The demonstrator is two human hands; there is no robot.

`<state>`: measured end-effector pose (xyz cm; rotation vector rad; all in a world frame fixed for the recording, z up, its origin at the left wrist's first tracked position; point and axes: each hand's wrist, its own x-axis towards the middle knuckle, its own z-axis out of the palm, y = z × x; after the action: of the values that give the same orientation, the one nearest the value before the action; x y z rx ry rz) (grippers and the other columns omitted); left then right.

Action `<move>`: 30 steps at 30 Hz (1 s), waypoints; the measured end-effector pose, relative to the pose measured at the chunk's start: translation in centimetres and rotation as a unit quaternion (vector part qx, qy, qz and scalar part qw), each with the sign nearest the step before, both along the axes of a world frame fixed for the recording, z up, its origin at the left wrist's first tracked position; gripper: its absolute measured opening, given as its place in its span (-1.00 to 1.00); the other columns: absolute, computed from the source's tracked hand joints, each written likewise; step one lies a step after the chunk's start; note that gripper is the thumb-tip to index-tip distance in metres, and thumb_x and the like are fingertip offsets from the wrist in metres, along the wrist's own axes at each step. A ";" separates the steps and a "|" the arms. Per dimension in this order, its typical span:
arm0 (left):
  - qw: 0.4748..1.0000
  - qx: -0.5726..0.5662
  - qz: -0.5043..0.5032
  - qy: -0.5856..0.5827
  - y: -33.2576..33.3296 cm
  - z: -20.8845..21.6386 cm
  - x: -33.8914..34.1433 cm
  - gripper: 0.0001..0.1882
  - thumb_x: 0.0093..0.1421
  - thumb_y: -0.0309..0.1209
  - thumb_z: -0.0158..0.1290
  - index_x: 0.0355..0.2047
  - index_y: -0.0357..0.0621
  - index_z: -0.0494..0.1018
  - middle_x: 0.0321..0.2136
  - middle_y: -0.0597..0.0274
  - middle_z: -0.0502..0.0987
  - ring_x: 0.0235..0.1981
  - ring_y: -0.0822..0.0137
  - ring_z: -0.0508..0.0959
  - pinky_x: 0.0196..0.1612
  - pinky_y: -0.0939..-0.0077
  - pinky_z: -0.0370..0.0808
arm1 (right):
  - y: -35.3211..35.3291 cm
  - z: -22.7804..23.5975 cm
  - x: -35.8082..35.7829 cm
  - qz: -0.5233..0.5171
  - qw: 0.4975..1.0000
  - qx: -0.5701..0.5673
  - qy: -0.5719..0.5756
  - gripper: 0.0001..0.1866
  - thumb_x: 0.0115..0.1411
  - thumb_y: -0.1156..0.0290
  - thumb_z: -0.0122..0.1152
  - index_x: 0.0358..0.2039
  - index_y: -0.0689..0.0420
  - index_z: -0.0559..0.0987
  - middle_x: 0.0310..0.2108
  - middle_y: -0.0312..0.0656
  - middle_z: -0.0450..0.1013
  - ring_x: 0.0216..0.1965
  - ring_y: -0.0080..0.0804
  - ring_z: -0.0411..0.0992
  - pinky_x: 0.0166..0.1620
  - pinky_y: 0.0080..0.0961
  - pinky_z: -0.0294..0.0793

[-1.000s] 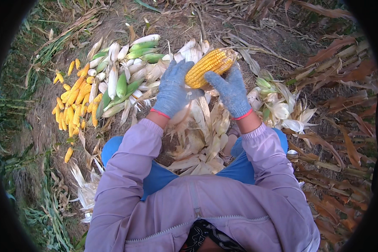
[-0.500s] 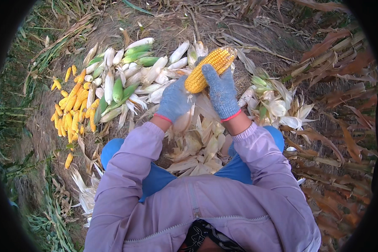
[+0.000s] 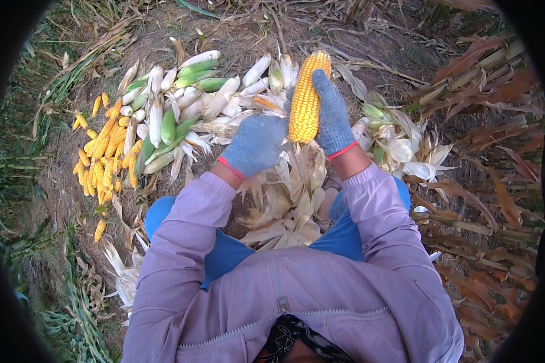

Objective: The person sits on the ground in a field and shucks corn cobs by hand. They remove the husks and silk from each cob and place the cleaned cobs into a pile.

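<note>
A husked yellow ear of corn (image 3: 306, 100) stands nearly upright in front of me. My right hand (image 3: 333, 115), in a grey-blue knit glove with a red cuff edge, is closed round it, the thumb lying along its right side. Just left of the ear's lower half is my left hand (image 3: 257, 145), gloved alike; motion smears its fingers, and whether they touch the ear cannot be told. Loose dry husks (image 3: 284, 209) lie below, between my knees.
Unhusked ears in white and green husks (image 3: 191, 100) are piled ahead to the left. Further left lies a heap of bare yellow ears (image 3: 106, 154). More husks (image 3: 399, 142) sit at the right, beside brown dry stalks (image 3: 490, 157).
The ear has turned from a rightward slant to nearly upright. My left hand has shifted slightly right and down; my right hand has moved a little right, still holding the ear.
</note>
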<state>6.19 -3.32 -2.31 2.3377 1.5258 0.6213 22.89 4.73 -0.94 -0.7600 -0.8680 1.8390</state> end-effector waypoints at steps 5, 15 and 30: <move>1.000 0.024 -0.018 0.006 -0.6 -1.0 -0.6 -0.58 0.14 -0.18 0.15 -0.10 -0.22 0.50 -0.22 -0.08 0.57 -0.18 -0.06 0.57 -0.09 0.13 0.48 | 0.1 -1.5 -0.1 -0.013 0.986 -0.132 0.098 -0.49 0.26 -0.07 0.17 -0.08 0.15 0.46 -0.34 -0.12 0.52 -0.40 -0.25 0.55 -0.33 -0.33 0.63; 0.845 0.131 0.448 -0.261 2.5 -4.0 -11.3 -0.48 0.25 -0.13 0.14 0.04 -0.29 0.41 -0.15 -0.05 0.57 -0.17 0.11 0.59 -0.05 0.34 0.49 | 2.4 -4.4 3.7 -0.173 0.946 -0.168 0.217 -0.50 0.32 -0.07 0.06 0.04 0.06 0.35 -0.06 -0.10 0.39 0.00 -0.09 0.41 0.14 0.03 0.39; 0.759 -0.170 -0.005 -0.628 1.7 6.3 -0.8 -0.48 0.30 -0.39 0.08 0.23 -0.25 0.28 0.09 0.09 0.44 0.10 0.27 0.44 0.19 0.35 0.39 | -4.8 -8.7 -0.7 0.054 0.957 -0.271 0.087 -0.59 0.29 0.17 0.22 0.01 0.11 0.39 -0.20 -0.18 0.40 -0.17 -0.30 0.46 -0.05 -0.26 0.55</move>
<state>5.41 -1.59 4.01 1.0730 0.8081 1.3596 22.15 -0.09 -9.64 -0.8766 -0.2887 2.2370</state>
